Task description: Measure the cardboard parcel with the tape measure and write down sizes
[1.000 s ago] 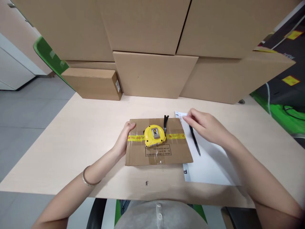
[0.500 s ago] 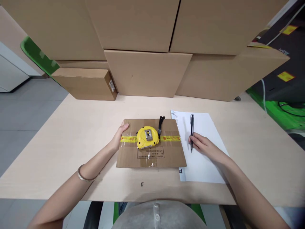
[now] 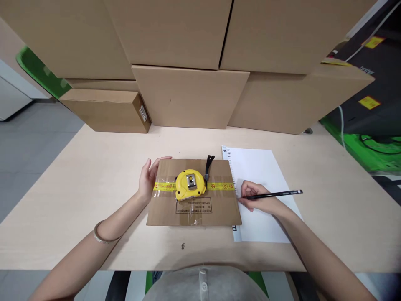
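A flat cardboard box with yellow printed tape lies in front of me. On its top rests a yellow tape measure with a black wrist strap. My left hand is at the box's left side, thumb raised and apart from the fingers, which reach along the far left corner. A black pen is pinched in my right hand, pointing left toward the box's right edge. Beneath that hand lies a notebook with a white page, its left edge partly covered by the box.
Large cardboard boxes are stacked at the back of the table. A smaller carton stands at the back left. Dark equipment with yellow labels and cables are beyond the table on the right.
The pen has swung from upright to nearly level, and my right hand has moved left to the box's edge. My left thumb has come off the box top.
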Action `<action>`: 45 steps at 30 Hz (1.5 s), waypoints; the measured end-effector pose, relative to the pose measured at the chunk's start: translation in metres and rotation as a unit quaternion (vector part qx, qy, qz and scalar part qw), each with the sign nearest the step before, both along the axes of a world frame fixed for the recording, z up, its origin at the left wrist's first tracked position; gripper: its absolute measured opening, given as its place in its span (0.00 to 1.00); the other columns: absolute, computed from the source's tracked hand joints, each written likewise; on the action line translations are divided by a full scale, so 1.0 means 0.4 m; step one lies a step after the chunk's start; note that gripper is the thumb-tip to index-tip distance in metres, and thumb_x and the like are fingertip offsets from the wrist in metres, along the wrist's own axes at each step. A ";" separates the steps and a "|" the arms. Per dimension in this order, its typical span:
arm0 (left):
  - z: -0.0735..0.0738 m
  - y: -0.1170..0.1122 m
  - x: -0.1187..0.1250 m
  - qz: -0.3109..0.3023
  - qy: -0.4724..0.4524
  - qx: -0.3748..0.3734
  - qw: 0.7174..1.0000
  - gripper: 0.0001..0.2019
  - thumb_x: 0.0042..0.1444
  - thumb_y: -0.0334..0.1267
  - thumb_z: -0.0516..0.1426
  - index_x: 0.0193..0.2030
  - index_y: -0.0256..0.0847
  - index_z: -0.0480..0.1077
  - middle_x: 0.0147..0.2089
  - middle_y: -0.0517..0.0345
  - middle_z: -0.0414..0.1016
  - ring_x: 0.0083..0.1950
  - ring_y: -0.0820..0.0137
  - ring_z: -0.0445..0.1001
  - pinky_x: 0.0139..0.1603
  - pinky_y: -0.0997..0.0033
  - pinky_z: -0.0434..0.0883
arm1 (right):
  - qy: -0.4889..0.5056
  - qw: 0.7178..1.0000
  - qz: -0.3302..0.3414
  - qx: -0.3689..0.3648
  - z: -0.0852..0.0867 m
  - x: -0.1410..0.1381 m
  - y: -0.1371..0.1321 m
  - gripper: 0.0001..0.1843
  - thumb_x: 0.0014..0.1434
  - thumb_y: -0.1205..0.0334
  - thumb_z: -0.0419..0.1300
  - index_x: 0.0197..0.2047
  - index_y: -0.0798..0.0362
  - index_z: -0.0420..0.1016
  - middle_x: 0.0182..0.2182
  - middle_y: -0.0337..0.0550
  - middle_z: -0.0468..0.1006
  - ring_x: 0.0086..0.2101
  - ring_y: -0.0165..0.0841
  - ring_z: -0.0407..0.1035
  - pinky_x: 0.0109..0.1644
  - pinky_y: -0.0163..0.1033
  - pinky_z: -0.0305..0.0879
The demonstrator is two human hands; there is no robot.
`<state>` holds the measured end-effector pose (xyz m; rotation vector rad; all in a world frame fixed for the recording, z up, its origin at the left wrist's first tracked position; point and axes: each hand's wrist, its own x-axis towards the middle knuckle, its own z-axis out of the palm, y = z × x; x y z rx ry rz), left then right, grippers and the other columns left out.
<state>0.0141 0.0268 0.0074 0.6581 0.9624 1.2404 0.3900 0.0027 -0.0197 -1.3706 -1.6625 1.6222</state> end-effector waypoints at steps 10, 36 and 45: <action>-0.004 -0.003 0.002 0.028 -0.018 -0.023 0.999 0.23 0.53 0.59 0.64 0.42 0.40 0.79 0.47 0.48 0.85 0.58 0.46 0.80 0.55 0.56 0.77 | -0.007 1.000 0.026 0.004 0.004 -0.010 -0.004 0.16 0.49 0.57 0.69 0.22 0.50 0.65 0.18 0.34 0.67 0.20 0.26 0.57 0.25 0.34 0.53; -0.025 0.001 0.000 0.056 -0.023 -0.032 0.998 0.18 0.54 0.55 0.65 0.36 0.40 0.79 0.38 0.52 0.86 0.53 0.47 0.83 0.52 0.56 0.78 | -0.025 0.999 0.030 0.028 -0.005 -0.021 0.000 0.15 0.49 0.58 0.67 0.22 0.49 0.64 0.18 0.32 0.64 0.20 0.27 0.55 0.24 0.34 0.51; -0.028 0.003 0.001 0.046 -0.031 -0.025 0.998 0.18 0.54 0.55 0.66 0.38 0.40 0.80 0.38 0.52 0.86 0.50 0.48 0.84 0.50 0.57 0.78 | -0.049 0.996 0.043 0.053 -0.009 -0.014 0.003 0.16 0.48 0.58 0.66 0.21 0.49 0.61 0.19 0.33 0.63 0.22 0.27 0.55 0.24 0.34 0.50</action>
